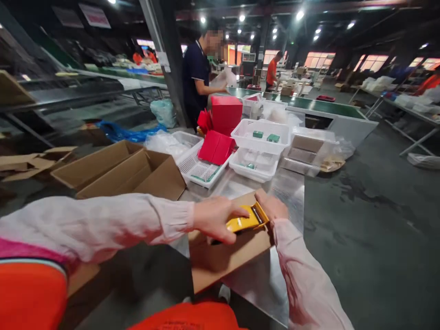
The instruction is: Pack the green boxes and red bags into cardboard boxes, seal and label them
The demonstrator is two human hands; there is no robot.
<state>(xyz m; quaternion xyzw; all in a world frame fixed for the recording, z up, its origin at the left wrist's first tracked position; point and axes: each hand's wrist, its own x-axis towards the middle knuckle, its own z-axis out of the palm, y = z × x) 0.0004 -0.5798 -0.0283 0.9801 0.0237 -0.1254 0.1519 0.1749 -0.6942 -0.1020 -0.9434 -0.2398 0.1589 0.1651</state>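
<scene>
Your left hand [213, 221] is closed around a yellow tape dispenser [244, 222], thumb laid over the top of its body. The dispenser lies directly above a brown cardboard box [225, 263], between your two hands. Its long axis slants from your left palm up to the right, roughly along the length of the box, with the wide front end toward your right hand [273, 206]. That front end is just beside the right fingers; whether the two touch cannot be told. The left hand is the nearer one to the dispenser's body.

Your right hand is bent at the far right end of the box. Its fingertips are partly hidden, so you cannot tell whether they pinch anything.

The box rests on a metal bench [294, 195]. Note the surrounding items: an open carton [163, 176] stands to the left, beyond your left forearm. Straight beyond the box are a white basket [202, 170] bearing a red folded sheet [216, 147], and two white trays [259, 145], one above the other, with small green packs [273, 138] in the upper one. A clear plastic bin [302, 167] sits to their right. No object is visible between the dispenser's front end and the right hand.
</scene>
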